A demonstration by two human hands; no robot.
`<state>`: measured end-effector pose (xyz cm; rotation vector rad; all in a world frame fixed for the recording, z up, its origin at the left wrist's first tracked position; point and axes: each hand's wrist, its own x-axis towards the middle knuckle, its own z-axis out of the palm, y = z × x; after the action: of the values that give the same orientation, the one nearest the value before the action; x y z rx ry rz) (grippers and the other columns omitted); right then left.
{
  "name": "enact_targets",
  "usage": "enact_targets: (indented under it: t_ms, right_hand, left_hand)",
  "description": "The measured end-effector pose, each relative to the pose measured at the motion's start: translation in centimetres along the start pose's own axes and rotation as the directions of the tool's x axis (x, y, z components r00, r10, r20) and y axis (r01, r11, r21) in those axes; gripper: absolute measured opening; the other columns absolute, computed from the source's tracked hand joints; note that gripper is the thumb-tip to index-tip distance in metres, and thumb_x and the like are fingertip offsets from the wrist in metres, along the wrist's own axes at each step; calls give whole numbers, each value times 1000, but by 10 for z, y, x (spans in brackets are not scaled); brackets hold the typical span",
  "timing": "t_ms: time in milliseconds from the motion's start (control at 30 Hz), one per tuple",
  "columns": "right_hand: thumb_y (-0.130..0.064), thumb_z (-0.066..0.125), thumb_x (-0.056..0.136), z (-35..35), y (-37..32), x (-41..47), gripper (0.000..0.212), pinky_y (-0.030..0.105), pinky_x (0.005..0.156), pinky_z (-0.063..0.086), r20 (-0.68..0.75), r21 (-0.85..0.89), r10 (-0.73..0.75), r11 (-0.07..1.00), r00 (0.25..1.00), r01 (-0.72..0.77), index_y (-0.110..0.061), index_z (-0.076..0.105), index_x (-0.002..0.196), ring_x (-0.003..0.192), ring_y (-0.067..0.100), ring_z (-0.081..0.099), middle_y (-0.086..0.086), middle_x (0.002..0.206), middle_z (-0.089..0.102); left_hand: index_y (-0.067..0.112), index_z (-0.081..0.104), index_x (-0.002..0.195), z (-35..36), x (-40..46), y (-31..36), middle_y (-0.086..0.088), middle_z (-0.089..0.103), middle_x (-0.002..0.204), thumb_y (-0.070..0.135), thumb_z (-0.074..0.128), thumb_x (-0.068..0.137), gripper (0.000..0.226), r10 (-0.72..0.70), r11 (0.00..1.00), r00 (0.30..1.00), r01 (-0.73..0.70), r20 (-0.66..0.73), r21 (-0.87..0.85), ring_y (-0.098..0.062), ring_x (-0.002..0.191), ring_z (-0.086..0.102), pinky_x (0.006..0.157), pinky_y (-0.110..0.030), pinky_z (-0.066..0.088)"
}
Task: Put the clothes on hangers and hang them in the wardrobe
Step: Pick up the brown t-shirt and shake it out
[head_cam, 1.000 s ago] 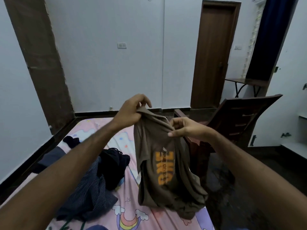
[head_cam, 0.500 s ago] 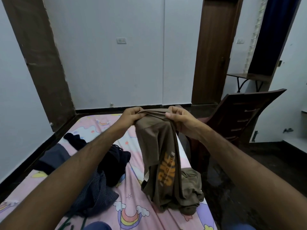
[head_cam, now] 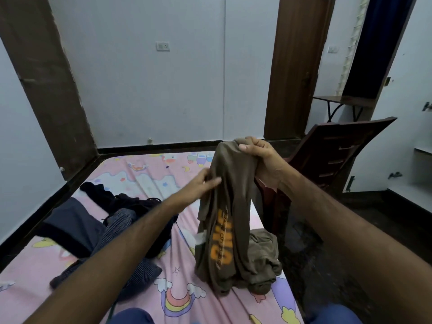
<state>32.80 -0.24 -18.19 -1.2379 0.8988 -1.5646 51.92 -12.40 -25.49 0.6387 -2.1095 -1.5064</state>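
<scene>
A: Where is the brown T-shirt (head_cam: 230, 206) right now?

B: The right hand (head_cam: 261, 160) holds it up over the bed (head_cam: 149, 181). That grip is curled tight round the bunched top of the shirt, so the cloth hangs in a long fold and the orange print faces the person. The lower part is heaped on the pink sheet near the bed's right edge.

A: And the left hand (head_cam: 203, 183)?

B: It is at the shirt's left edge, a little below the other hand. The fingers look fairly straight and touch the cloth, but the picture is blurred there, so whether they pinch it cannot be told.

A: Why hold it like that?

B: Probably to let the shirt's weight pull it straight, so the neck or a shoulder can be found before a hanger goes in. No hanger is in view.

A: What else lies about?

B: A pile of dark clothes (head_cam: 112, 220), one of them striped, lies on the left half of the bed, well apart from the shirt. A brown chair (head_cam: 339, 150) stands just beside the bed on the right. By the look of it, the job is at an early stage.
</scene>
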Motion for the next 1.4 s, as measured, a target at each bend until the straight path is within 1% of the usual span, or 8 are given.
enact_targets:
  t_ms: [233,367,433,600,867,1033,1200,1400]
  right_hand:
    - [-18,67,95,-31,-17,-9,36,25,64,42,-458,-118,-140,988,878,96,-19,45,67,67,10,50,-1,71,50]
    - [-24,69,95,-97,0,-31,25,35,78,48,-774,-389,-241,910,586,-140,-15,52,79,83,17,57,4,84,57]
    - [-10,67,94,-127,18,-47,9,28,73,51,-792,-413,-173,858,585,-306,-11,58,93,87,23,62,12,93,63]
    - [6,55,85,-158,80,-90,38,27,68,45,-686,-647,160,313,710,-695,-9,60,120,88,21,58,8,103,62]
    - [-21,58,89,-170,136,-131,31,53,101,40,-529,-797,140,-420,837,-433,-24,57,119,122,33,43,5,132,43]
    - [-25,59,93,-138,166,-133,49,35,98,41,71,-997,451,21,890,68,-33,45,139,120,13,40,-7,144,43]
    - [-36,57,94,-130,203,-126,41,41,99,36,194,-897,447,-279,873,342,-27,55,134,127,27,43,2,141,44]
    - [-66,51,92,-157,184,-122,53,43,97,35,26,-829,530,-462,848,314,-29,63,128,125,24,37,3,142,40]
  left_hand:
    - [20,66,95,19,-18,-101,8,71,88,23,57,82,16,-146,771,987,68,71,633,-13,82,68,73,-29,53]
    - [15,65,80,0,-21,-117,3,74,80,6,56,82,13,-156,867,985,173,-75,467,-11,79,69,76,-33,54]
    - [10,63,86,-6,-24,-114,-2,76,84,1,53,87,13,-187,910,976,216,-114,355,-12,79,71,66,-28,48]
    - [16,64,93,15,-20,-129,-1,74,91,4,54,94,16,-135,892,990,102,44,441,-12,83,70,72,-25,53]
    - [27,56,110,98,-6,-168,7,61,106,27,51,91,20,-133,605,891,-274,435,747,-12,92,54,79,-32,44]
    - [21,48,117,109,-4,-177,4,59,119,37,56,94,29,-281,447,837,-319,469,836,-21,104,58,84,-36,42]
    - [22,44,130,93,-11,-182,-1,64,118,35,39,99,33,-234,50,858,-459,457,887,-27,102,60,82,-43,31]
    - [24,58,74,45,-14,-170,6,62,70,26,71,69,14,-61,-191,849,-527,526,828,-23,75,57,69,-38,29]
